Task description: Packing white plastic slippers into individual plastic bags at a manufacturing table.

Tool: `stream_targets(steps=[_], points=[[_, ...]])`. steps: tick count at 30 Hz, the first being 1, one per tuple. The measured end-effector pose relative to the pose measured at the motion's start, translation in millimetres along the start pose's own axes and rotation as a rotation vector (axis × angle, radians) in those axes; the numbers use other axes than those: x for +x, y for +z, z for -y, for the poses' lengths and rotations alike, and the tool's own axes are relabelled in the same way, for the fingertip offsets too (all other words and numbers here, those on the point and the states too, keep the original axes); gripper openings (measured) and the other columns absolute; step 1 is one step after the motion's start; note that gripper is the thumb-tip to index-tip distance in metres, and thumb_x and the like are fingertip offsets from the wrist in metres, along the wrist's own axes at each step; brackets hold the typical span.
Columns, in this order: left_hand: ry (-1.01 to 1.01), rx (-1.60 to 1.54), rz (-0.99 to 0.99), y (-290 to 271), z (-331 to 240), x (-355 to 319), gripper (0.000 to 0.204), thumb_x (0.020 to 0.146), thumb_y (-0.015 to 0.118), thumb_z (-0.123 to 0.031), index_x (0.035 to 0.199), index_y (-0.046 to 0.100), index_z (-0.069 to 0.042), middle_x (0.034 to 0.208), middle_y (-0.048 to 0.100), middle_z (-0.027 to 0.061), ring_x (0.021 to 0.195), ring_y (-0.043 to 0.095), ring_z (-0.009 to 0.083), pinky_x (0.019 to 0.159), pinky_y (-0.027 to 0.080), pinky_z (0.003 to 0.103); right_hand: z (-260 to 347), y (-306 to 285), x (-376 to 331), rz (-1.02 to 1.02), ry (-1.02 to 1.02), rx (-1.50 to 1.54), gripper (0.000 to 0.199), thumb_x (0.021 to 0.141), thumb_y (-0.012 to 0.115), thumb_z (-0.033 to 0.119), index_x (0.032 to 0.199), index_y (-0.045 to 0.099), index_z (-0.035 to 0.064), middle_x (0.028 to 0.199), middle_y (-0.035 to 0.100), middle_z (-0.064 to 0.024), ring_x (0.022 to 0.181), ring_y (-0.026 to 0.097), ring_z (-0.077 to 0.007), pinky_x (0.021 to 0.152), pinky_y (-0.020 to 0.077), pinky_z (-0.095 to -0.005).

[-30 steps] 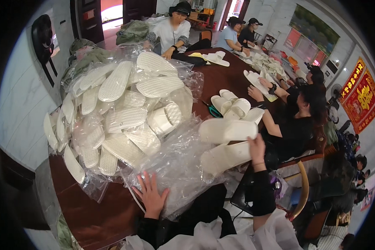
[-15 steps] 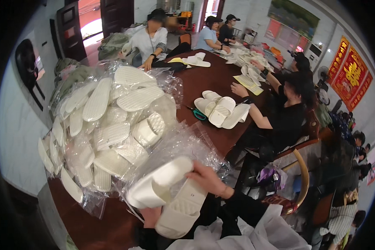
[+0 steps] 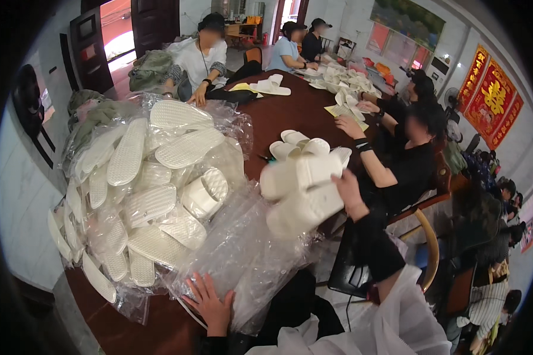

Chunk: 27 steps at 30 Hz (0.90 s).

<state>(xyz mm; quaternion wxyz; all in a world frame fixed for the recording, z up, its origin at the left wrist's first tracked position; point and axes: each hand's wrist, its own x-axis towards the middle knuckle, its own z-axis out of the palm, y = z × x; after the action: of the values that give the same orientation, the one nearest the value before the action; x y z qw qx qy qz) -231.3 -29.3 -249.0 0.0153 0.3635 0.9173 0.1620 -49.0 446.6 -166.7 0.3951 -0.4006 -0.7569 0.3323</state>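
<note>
My right hand grips a pair of white slippers by one end, held up over the right part of the table; they are slightly blurred. Behind them, partly hidden, other white slippers rest on the table. My left hand lies with fingers spread on a clear plastic bag near the table's front edge. Beside it to the left rises a large heap of white slippers, many in clear plastic bags.
The dark red table stretches away from me. A co-worker in black sits at its right side, and one in white sits at the far left. More slippers pile up at the far end. A wooden chair stands at right.
My right hand has carried the pair of slippers up and away, toward the slippers on the table. My left hand has come off the slippers and now lies spread on the plastic bag.
</note>
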Motion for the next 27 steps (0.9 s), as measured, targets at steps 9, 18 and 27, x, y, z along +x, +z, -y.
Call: stream_targets(steps=[9,18,27], points=[[-0.03,-0.001,0.031,2,-3,4,0.086,0.084,0.063,-0.051,0.152,0.031,-0.007,0.162,0.015,0.017,0.15,0.006,0.0401,0.112,-0.004,0.067,144,48,-69,0.232,0.041,0.049,0.046,0.087,0.069,0.017,0.128,0.054,0.0022,0.126,0.056,-0.0211,0.118,0.053,-0.0375,0.101,0.0421,-0.0435],[-0.044,0.009,-0.011,9,0,6,0.083,0.087,0.058,-0.054,0.151,0.033,-0.008,0.162,0.016,0.0145,0.15,0.007,0.0367,0.108,-0.004,0.073,53,105,-162,0.757,-0.742,-0.342,0.047,0.086,0.063,0.029,0.131,0.057,0.0194,0.131,0.055,-0.0088,0.124,0.05,-0.0272,0.104,0.0358,-0.051],[0.046,-0.23,-0.141,-29,16,-8,0.047,0.091,0.063,-0.036,0.13,0.058,-0.01,0.144,0.049,0.0124,0.136,0.042,0.0337,0.11,0.015,0.068,118,121,-216,0.887,-0.736,-0.534,0.031,0.084,0.063,0.018,0.115,0.064,0.0188,0.114,0.062,-0.006,0.105,0.06,-0.0278,0.089,0.0459,-0.045]])
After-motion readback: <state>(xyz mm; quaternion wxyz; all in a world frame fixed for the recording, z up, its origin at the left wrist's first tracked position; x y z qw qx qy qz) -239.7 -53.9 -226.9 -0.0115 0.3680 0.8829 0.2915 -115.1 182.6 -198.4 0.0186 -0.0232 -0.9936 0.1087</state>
